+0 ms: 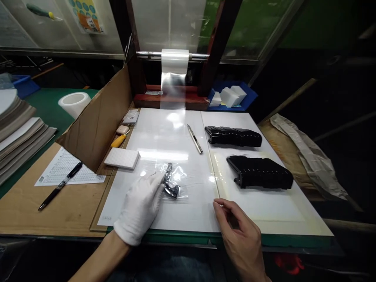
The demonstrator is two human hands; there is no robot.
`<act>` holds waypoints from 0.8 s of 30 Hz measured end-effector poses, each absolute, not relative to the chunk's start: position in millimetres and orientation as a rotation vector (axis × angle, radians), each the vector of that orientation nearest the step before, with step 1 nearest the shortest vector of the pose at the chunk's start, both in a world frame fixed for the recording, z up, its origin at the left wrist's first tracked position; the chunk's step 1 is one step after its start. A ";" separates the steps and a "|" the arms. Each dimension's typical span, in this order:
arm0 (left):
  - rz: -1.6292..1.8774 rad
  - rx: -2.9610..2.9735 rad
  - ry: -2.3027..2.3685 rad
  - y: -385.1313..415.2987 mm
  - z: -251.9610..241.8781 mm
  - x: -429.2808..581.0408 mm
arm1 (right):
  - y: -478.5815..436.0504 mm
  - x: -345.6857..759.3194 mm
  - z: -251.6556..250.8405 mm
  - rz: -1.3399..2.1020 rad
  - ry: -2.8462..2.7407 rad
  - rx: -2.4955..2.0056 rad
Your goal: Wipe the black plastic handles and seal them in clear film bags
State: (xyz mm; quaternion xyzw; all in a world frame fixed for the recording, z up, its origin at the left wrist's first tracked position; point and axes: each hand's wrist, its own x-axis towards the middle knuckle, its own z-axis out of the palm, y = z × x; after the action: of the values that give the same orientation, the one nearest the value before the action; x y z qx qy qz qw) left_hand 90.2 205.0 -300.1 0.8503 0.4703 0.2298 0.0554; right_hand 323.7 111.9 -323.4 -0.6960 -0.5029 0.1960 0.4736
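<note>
On the white sheet [190, 217], a black part [175, 192] in clear film [184, 192] is apparently being steadied by the gloved left hand [141, 203], its grip unclear; the right hand's [242, 233] thumb and forefinger are pressed together. Next, smooth film seems needed.

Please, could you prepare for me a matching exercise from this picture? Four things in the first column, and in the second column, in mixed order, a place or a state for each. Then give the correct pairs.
Column one
1. Left hand
2. Right hand
3. Cutter knife
4. Film roll

Column two
A. On a shiny metal rod
B. Bare, without a glove
C. Lying on a white sheet
D. In a white glove, at a small black part in clear plastic

Right pairs: 1-D, 2-B, 3-C, 4-A
</note>
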 end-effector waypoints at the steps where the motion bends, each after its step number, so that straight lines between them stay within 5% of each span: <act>1: 0.798 2.554 1.469 203.7 -296.3 95.6 | 105.9 325.8 -328.5 0.447 -1.130 -1.706; 4: 1.040 2.347 1.480 201.5 -279.0 134.2 | 98.6 328.4 -340.6 0.358 -0.930 -1.672; 9: 0.489 1.467 1.096 208.3 -262.3 253.1 | 97.8 329.6 -342.1 0.318 -0.826 -1.637; 13: 0.457 1.265 1.063 217.2 -266.1 310.0 | 95.0 334.2 -341.2 0.339 -0.760 -1.607; 19: 0.553 1.003 0.960 169.3 -258.8 226.7 | 89.4 331.5 -325.6 0.475 -0.639 -1.576; 24: 0.610 0.706 0.861 120.6 -250.6 125.6 | 80.8 304.7 -292.8 1.219 -0.749 -1.521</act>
State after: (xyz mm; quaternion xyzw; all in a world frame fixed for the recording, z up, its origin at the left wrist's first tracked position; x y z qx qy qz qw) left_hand 125.6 120.6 -250.6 0.3296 0.4022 0.2851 0.8052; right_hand 304.7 80.8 -292.8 -0.6296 -0.3102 0.5046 0.5028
